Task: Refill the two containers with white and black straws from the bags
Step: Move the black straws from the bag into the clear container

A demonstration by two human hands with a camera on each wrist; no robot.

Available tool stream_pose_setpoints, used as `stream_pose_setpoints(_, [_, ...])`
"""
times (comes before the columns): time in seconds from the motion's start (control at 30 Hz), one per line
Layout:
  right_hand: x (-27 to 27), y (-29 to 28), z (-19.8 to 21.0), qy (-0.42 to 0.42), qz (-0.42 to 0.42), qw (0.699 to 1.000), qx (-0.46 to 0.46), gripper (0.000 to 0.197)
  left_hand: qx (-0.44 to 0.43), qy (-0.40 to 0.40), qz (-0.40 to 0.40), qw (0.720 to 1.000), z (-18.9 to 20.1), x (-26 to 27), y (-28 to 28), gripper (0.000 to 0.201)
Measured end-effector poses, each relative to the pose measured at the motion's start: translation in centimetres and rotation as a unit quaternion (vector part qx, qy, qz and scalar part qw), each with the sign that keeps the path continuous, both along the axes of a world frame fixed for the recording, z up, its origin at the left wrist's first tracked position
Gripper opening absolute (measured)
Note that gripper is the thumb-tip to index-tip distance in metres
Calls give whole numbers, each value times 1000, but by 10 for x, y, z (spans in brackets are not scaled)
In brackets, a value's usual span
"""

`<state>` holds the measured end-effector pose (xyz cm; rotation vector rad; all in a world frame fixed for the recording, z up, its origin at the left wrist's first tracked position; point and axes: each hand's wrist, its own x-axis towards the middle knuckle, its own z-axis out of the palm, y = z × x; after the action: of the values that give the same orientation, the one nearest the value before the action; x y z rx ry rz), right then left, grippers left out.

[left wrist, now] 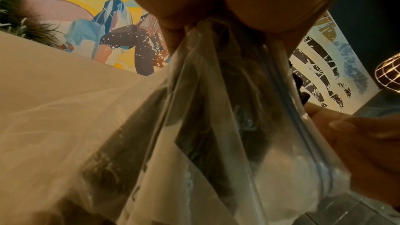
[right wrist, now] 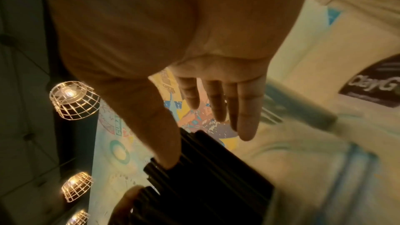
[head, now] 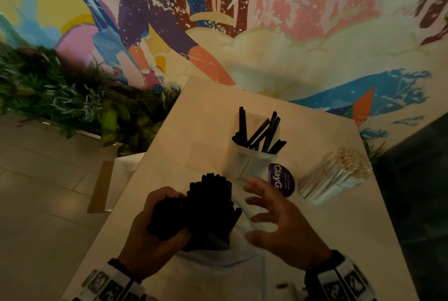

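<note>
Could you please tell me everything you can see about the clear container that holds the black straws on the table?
The container is a see-through plastic tub standing upright on the pale table, past the hands. A loose handful of black straws leans in it at different angles, their tops poking over the rim, so it looks only partly filled. A dark round sticker with white lettering lies on the table at its right foot. A bundle of white straws lies further right. Neither hand touches it.
</note>
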<state>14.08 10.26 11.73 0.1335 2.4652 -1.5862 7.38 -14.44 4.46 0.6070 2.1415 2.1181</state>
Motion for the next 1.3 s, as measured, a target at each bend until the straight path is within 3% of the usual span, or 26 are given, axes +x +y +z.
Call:
stream_pose_setpoints(0.1, [-1,-8,-10,-27,24,999,-11,106,-8,5,-15,1000,0,0,2,58])
stream_pose_setpoints(0.2, [-8,-18,-20,-2,5,1000,1,110,-8,9,-22,1000,3,2,4,56])
stream_pose_setpoints(0.4, [-18,-32,-39,44,-25,999,4,90,7,1,-20,1000,4,7,1,55])
stream_pose_setpoints(0.7, [-13,-32,-50,89,-55,994,-11,30,9,23,3,1000,5,11,0,53])
stream_pose_setpoints(1.0, [-11,-34,-62,155,-81,984,32,24,15,34,4,999,2,10,0,54])
stream_pose_setpoints(1.2, [-8,-33,-48,172,-125,977,24,37,30,19,-4,999,0,10,-1,52])
stream_pose_setpoints(1.3, [-4,-32,-39,208,-146,967,10,26,34,19,0,999,2,9,-1,52])
